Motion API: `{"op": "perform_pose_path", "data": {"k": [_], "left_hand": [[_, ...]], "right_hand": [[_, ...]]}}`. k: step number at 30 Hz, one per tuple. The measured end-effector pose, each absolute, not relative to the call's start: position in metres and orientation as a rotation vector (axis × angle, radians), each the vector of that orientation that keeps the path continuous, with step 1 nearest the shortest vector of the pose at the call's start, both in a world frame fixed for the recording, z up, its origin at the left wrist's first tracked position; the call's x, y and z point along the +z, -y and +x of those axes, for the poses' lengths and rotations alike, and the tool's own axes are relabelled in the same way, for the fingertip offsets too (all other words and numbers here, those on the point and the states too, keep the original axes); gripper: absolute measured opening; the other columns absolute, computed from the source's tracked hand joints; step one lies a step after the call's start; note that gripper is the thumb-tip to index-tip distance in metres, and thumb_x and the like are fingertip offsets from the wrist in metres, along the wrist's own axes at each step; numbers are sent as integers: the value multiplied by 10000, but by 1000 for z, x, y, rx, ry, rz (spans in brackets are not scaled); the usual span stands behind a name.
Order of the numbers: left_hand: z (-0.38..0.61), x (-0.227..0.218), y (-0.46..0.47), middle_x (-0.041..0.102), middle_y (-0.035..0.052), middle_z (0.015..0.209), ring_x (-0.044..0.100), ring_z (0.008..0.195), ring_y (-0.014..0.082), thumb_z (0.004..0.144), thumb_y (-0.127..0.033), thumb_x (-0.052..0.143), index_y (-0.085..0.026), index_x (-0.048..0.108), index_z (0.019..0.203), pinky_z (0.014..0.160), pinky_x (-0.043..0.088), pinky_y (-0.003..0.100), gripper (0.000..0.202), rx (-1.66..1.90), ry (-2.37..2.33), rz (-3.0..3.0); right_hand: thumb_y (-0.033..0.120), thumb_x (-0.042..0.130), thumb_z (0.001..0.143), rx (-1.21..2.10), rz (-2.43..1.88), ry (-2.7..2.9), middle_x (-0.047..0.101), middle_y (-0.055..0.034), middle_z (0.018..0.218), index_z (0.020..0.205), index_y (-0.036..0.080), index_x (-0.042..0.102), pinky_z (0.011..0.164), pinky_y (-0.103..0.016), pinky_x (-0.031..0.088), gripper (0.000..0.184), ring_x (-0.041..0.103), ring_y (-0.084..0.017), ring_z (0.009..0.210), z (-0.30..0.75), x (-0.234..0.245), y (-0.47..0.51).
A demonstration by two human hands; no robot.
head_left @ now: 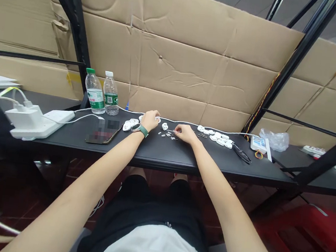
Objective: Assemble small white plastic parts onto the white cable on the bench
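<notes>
My left hand (pixel 150 120), with a watch (pixel 139 128) at the wrist, is curled over a small white plastic piece (pixel 158 119) at the back of the desk. Its fingertips are partly hidden. Between the closed fingers of my right hand (pixel 185 133) is a thin light rod (pixel 170 130) that points left. One white rounded piece (pixel 164 126) lies between the hands, near the rod's tip. Several tiny pale parts (pixel 168 135) are scattered just in front of it. More white pieces (pixel 127 126) sit left of my left hand.
To the right lie several white pieces (pixel 221 139), small metal bits (pixel 202 135) and black-handled pliers (pixel 242 154). A white box (pixel 259 144) stands farther right. On the left are a phone (pixel 103 131), two bottles (pixel 95 95) and a power strip (pixel 51 124). Cardboard (pixel 174 70) walls the back.
</notes>
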State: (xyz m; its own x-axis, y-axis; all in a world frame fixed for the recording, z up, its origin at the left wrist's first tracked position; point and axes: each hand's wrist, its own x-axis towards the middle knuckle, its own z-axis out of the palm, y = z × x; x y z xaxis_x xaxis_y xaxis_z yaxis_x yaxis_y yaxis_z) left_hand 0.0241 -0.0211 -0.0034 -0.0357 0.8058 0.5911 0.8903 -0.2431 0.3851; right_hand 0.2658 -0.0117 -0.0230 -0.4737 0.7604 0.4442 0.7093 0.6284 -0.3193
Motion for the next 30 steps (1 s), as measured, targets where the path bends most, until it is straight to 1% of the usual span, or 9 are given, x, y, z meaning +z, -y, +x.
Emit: {"op": "perform_pose_path", "data": {"k": [3, 8, 11, 13, 16, 19, 22, 26, 30], "left_hand": [[20, -6, 20, 759, 70, 1143, 673, 1124, 265, 863, -247, 666, -237, 732, 1129, 948, 505, 330, 274, -1010, 1946, -2103], [16, -7, 18, 760, 64, 1153, 667, 1137, 266, 850, -320, 727, -256, 734, 1156, 933, 497, 320, 312, -870, 2002, -2163], [14, -1, 21, 760, 74, 1151, 666, 1121, 273, 878, -402, 706, -249, 746, 1133, 914, 486, 326, 300, -852, 2009, -2143], [11, 6, 23, 762, 91, 1121, 660, 1115, 286, 961, -444, 580, -246, 758, 1098, 923, 469, 358, 300, -882, 2010, -2052], [-1, 15, 28, 742, 141, 1123, 628, 1136, 331, 1023, -399, 419, -224, 762, 1078, 962, 428, 438, 389, -937, 2055, -1810], [-22, 18, 30, 695, 175, 1210, 566, 1210, 378, 975, -322, 481, -219, 752, 1132, 982, 389, 490, 330, -941, 2168, -1610], [-42, 15, 29, 648, 218, 1276, 544, 1231, 431, 905, -330, 589, -174, 747, 1150, 984, 360, 530, 331, -849, 2429, -1500], [-56, 12, 24, 656, 216, 1276, 558, 1193, 376, 908, -372, 620, -127, 723, 1153, 991, 309, 539, 362, -792, 2605, -1584], [-62, 11, 22, 690, 207, 1154, 556, 1133, 317, 882, -444, 678, -63, 716, 1012, 978, 324, 497, 404, -827, 2545, -1745]], "right_hand": [[290, 671, 873, 157, -1208, 2332, 746, -35, 856, 845, 209, 747, 738, -252, 433, 114, 652, -180, 818, 267, -22, 13], [456, 524, 984, 246, -1296, 2202, 727, -39, 780, 828, 209, 756, 718, -263, 425, 373, 638, -189, 776, 270, -19, 13], [421, 510, 994, 279, -1358, 2053, 740, -56, 838, 848, 199, 747, 774, -271, 432, 355, 648, -201, 825, 273, -18, 10], [401, 506, 996, 287, -1402, 1966, 740, -72, 870, 845, 195, 727, 803, -283, 433, 338, 651, -215, 851, 277, -18, 7], [386, 474, 1004, 288, -1470, 1844, 731, -94, 914, 859, 201, 696, 817, -299, 435, 323, 649, -233, 880, 282, -20, 3], [379, 439, 1012, 300, -1508, 1787, 720, -104, 940, 857, 207, 666, 819, -308, 436, 325, 642, -240, 888, 286, -22, 0], [371, 424, 1012, 313, -1512, 1777, 711, -103, 938, 845, 211, 648, 820, -314, 437, 322, 638, -243, 886, 287, -22, -1], [366, 433, 1004, 333, -1509, 1773, 704, -92, 910, 837, 215, 638, 814, -315, 441, 305, 632, -238, 856, 286, -22, -1], [361, 438, 1001, 326, -1505, 1774, 701, -91, 911, 831, 218, 635, 820, -316, 441, 297, 632, -238, 864, 286, -22, -1]]}}
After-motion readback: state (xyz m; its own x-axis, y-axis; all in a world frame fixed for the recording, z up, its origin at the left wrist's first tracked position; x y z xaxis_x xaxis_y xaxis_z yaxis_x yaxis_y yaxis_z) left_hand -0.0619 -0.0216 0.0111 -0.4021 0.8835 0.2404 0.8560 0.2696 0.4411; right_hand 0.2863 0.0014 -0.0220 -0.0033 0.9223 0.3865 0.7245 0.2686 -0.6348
